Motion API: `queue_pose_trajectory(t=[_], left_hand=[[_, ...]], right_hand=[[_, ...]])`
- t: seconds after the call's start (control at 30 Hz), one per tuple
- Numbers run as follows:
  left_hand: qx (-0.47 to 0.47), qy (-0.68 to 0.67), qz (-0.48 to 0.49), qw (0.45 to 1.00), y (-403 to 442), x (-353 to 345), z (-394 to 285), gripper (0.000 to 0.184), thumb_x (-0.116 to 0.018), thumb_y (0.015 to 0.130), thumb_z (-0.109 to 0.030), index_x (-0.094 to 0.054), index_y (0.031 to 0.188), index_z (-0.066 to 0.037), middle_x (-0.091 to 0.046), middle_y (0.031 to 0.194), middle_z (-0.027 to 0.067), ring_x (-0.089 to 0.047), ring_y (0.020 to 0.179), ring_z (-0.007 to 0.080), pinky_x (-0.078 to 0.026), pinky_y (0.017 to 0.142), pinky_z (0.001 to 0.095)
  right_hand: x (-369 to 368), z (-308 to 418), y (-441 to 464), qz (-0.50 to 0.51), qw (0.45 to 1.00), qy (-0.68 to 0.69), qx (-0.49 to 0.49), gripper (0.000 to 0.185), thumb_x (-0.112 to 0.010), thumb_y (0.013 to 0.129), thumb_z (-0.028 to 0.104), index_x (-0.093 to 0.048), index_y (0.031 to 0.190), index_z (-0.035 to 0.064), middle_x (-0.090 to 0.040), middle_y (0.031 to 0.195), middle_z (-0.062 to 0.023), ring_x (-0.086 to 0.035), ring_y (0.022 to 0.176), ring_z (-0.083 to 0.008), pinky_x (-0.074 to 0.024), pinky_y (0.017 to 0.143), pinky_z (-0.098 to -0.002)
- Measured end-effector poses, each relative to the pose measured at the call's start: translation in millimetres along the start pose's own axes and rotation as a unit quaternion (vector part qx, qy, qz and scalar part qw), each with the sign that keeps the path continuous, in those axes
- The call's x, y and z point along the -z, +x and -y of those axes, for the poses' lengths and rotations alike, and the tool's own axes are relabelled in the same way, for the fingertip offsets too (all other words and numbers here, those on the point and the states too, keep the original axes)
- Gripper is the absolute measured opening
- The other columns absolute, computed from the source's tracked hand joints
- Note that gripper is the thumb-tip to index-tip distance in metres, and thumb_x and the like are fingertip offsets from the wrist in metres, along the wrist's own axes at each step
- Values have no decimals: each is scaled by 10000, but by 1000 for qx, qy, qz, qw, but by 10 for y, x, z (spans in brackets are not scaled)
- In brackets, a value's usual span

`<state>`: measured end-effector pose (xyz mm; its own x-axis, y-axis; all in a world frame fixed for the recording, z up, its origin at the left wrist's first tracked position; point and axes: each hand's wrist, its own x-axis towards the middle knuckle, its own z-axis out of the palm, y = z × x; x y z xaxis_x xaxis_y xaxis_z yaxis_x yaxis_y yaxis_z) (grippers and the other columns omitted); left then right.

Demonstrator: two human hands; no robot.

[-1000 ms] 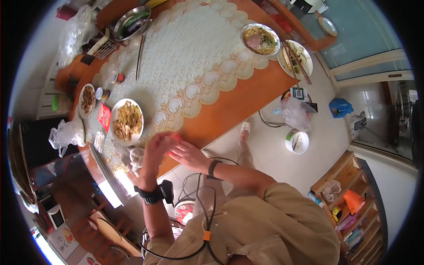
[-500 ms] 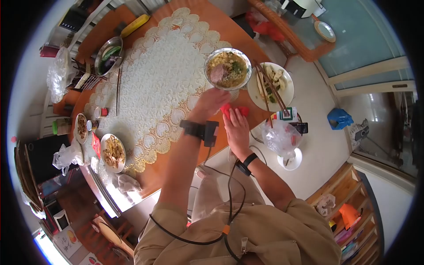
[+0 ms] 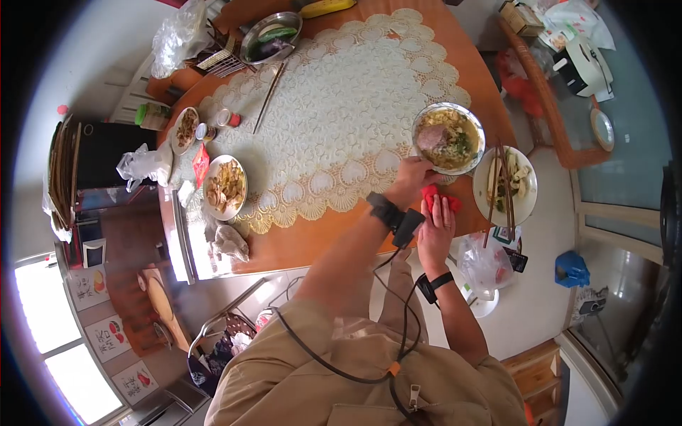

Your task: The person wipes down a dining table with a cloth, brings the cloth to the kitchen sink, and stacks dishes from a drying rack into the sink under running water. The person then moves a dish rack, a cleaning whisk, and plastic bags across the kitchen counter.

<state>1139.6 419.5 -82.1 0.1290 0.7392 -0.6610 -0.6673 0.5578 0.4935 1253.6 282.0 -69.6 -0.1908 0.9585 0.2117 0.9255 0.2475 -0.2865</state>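
My left hand (image 3: 414,177) is at the near rim of a bowl of noodle soup (image 3: 455,145) topped with a piece of meat and greens; its fingers are closed at the rim, with the fingertips partly hidden. Just below, my right hand (image 3: 436,226) presses a red cloth (image 3: 442,199) against the wooden table, its fingers laid over the fabric. To the right of both hands is a white plate of food (image 3: 526,202) with brown chopsticks (image 3: 509,188) lying across it.
A lace tablecloth (image 3: 334,121) covers much of the table (image 3: 305,245). On the left are a plate of sliced food (image 3: 226,188), jars and plastic bags. A metal basin (image 3: 271,39) holds vegetables at the back. A clear plastic bag (image 3: 484,266) hangs near the right edge. Cables cross my body.
The camera view has turned, so the table and its dishes appear shifted, mostly rightward. My left hand stays at the bowl and my right hand on the red cloth.
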Motion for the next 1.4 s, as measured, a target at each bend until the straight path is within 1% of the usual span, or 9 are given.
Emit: queue_pose_trajectory(t=[0.17,0.3,0.37,0.43,0.57,1.03,1.1,1.17,1.4], left_hand=[[-377,642,110,659,-498,678,-527,143,-745,830,-125,-709,940,-41,-649,837,150,-678,746,282,-564,670,368],[-339,656,85,669,-928,1200,-935,121,-713,835,-29,-696,953,-8,-655,883,145,-692,794,247,-572,703,344],[-125,138,37,982,-915,1620,-905,122,-658,854,55,-662,976,49,-657,936,146,-698,850,220,-588,771,309],[-292,626,98,716,-1138,2000,-1224,159,-538,888,143,-621,1011,87,-647,1003,161,-680,959,223,-589,858,303],[-61,36,12,997,-1415,2457,-1559,187,-489,941,58,-577,1097,112,-641,1119,196,-627,1097,270,-538,998,379],[26,35,-38,998,-2017,2503,-1517,249,-533,1002,-87,-547,1187,79,-644,1169,195,-610,1159,294,-508,1035,365],[-191,547,204,789,-2041,2085,-1417,339,-514,1018,-139,-480,1276,78,-555,1293,243,-557,1231,327,-464,1088,389],[8,129,232,964,-1941,1547,-1271,348,-505,1021,-154,-474,1277,79,-551,1297,245,-550,1236,328,-441,1103,402],[52,114,373,919,-837,-13,-159,323,-506,1004,-86,-465,1279,79,-554,1278,236,-565,1210,325,-466,1067,410]], right_hand=[[-37,33,-15,3,1000,-11,-5,493,-599,917,167,-504,1399,129,-406,1512,-97,-348,1418,-316,-311,1139,-500],[-25,92,-17,19,1000,-11,-12,493,-570,932,152,-488,1417,124,-382,1524,-131,-333,1419,-344,-289,1144,-516],[-26,133,-13,19,1000,-17,-12,486,-567,933,153,-494,1412,116,-388,1519,-140,-332,1418,-350,-290,1141,-520],[-10,176,-15,7,1000,-18,-12,469,-561,935,157,-510,1397,97,-402,1510,-149,-331,1419,-357,-284,1136,-526],[-135,343,-20,-23,999,-25,-34,450,-549,936,153,-528,1381,87,-416,1497,-169,-342,1411,-362,-293,1118,-531],[-575,2095,-103,-7,955,194,225,382,-524,861,140,-618,1225,74,-540,1372,-117,-438,1352,-283,-371,1088,-438],[-535,1762,-150,-10,966,163,199,388,-533,855,139,-617,1228,77,-538,1374,-119,-440,1349,-284,-378,1080,-445],[-480,1330,-107,-30,986,99,132,406,-554,836,123,-615,1235,79,-543,1366,-121,-444,1341,-292,-393,1060,-462],[-83,357,-45,33,993,84,-71,272,-603,850,104,-649,1112,43,-575,1319,-171,-506,1236,-391,-418,1007,-489]])
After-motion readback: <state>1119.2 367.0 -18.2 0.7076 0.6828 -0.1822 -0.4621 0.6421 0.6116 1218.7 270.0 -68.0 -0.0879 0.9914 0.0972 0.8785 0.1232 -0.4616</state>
